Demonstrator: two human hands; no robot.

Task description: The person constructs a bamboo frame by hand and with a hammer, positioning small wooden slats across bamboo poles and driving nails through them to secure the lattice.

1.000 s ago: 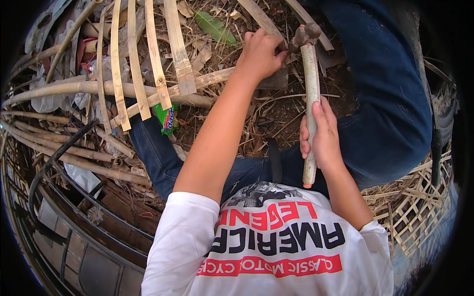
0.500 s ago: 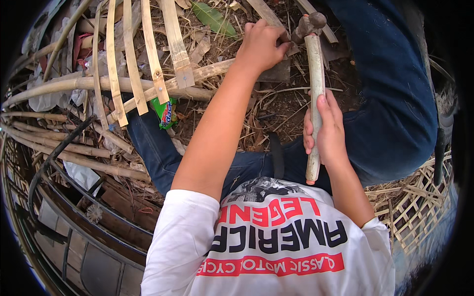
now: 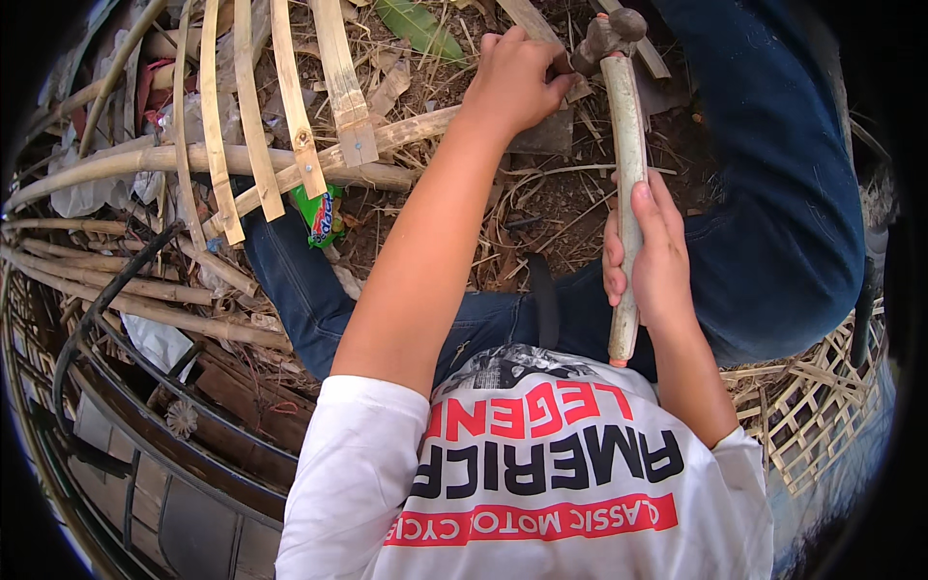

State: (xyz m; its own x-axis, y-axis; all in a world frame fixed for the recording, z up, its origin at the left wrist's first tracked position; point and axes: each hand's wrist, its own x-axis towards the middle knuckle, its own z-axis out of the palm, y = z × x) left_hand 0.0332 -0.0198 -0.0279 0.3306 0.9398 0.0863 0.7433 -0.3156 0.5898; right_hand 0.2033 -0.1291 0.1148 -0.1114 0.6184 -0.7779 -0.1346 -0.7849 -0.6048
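My right hand [image 3: 655, 253] grips a hammer by its pale, worn handle [image 3: 624, 145], fingers wrapped around the lower part. The dark metal hammer head [image 3: 609, 41] is at the far end, close beside the fingertips of my left hand [image 3: 515, 79]. My left hand is closed in a pinch low over a bamboo piece [image 3: 535, 21] on the ground; what its fingers hold, if anything, is hidden. Left of it, several flat bamboo strips [image 3: 290, 106] lie across a bamboo pole [image 3: 401, 133], and nail heads show at some strip ends.
A green wrapper [image 3: 317, 215] lies beside my leg under the strips. Several bamboo poles [image 3: 164, 290] and a black metal frame [image 3: 116, 290] fill the left side. A woven bamboo lattice [image 3: 822, 411] is at the lower right. Dry litter and a green leaf [image 3: 419, 27] cover the soil.
The hammer and my right hand have shifted slightly to the right. My left hand has stayed pinched in nearly the same place. The strips appear a little higher and further left.
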